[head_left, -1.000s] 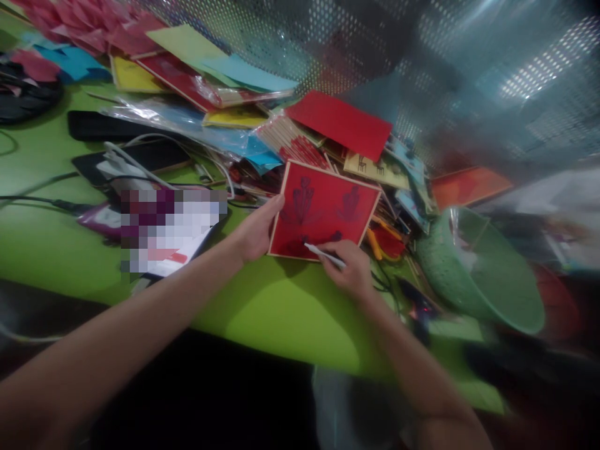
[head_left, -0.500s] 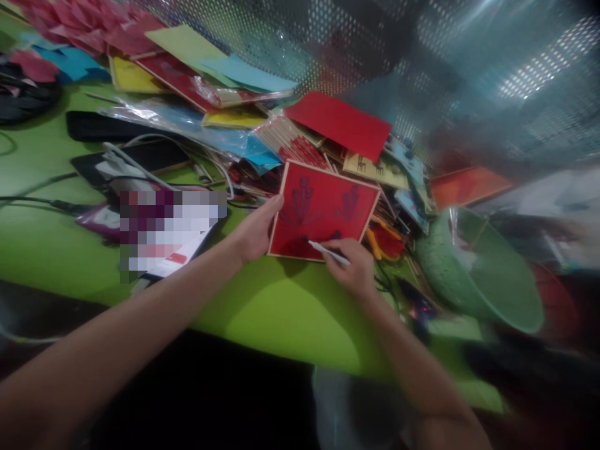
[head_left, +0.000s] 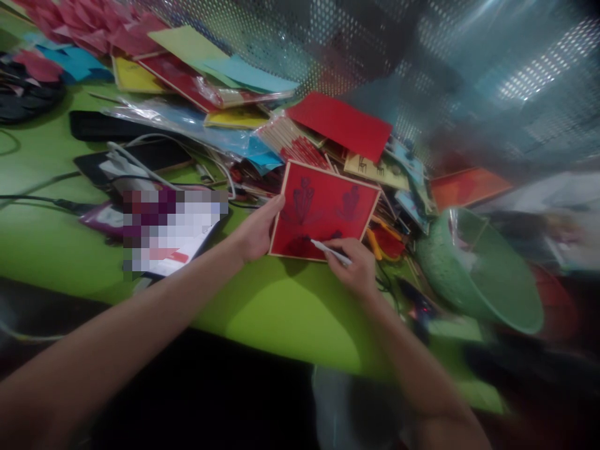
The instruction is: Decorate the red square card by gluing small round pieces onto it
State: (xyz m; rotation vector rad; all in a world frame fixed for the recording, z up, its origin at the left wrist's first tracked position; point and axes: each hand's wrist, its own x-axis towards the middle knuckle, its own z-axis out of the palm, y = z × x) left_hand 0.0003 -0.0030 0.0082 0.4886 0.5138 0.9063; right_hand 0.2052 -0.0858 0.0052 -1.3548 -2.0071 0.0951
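A red square card with dark drawn figures lies on the green table. My left hand grips the card's left edge, thumb on top. My right hand is closed on a white pen, whose tip touches the card near its lower edge, beside a dark drawn patch.
Behind the card lies a heap of coloured cards and paper sheets. Cables and black flat devices lie to the left. A green perforated basket lies tipped at the right. A perforated metal wall closes the back.
The pen tip and my right hand have shifted slightly to the right along the card's lower edge. My left hand and the card have stayed put.
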